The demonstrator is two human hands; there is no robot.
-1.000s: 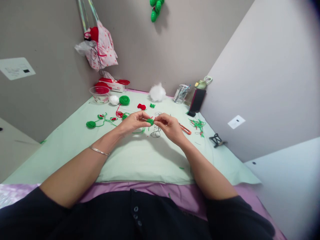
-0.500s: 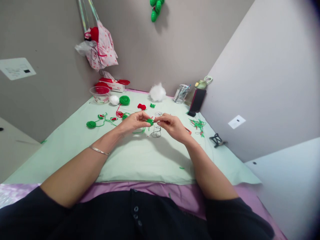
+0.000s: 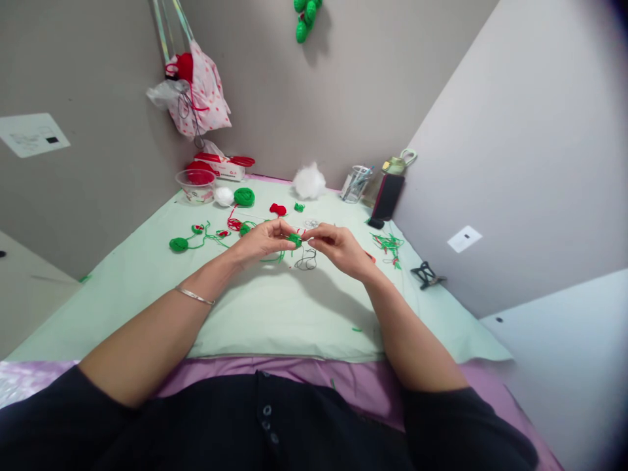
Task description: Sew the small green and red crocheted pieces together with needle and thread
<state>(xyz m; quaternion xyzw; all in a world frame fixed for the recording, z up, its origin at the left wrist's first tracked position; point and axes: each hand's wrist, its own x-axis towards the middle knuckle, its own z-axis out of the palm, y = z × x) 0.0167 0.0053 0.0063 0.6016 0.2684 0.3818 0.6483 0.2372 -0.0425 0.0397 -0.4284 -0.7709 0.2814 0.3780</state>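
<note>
My left hand (image 3: 267,238), fingers closed, pinches a small green crocheted piece (image 3: 295,240) above the table. Close against it on the right, my right hand (image 3: 336,245) is closed in a pinch on a thin tool at the piece's edge; too little of the tool shows to name it. A bit of red yarn (image 3: 301,231) shows just over the green piece. Dark thin yarn (image 3: 307,260) lies in loops on the table below my fingers. Left of my hands, red yarn (image 3: 234,224) and a round green piece (image 3: 179,244) with a long tail lie on the cloth.
Along the back stand a clear tub (image 3: 196,190) with red yarn, a green yarn ball (image 3: 244,197), white stuffing (image 3: 309,182), a pen cup (image 3: 356,184), a bottle (image 3: 392,167) and a leaning phone (image 3: 388,197). Green yarn scraps (image 3: 388,243) and a black stand (image 3: 427,275) lie right.
Almost nothing differs. Both hands keep their place and grip on the green piece, with only tiny shifts at the fingertips.
</note>
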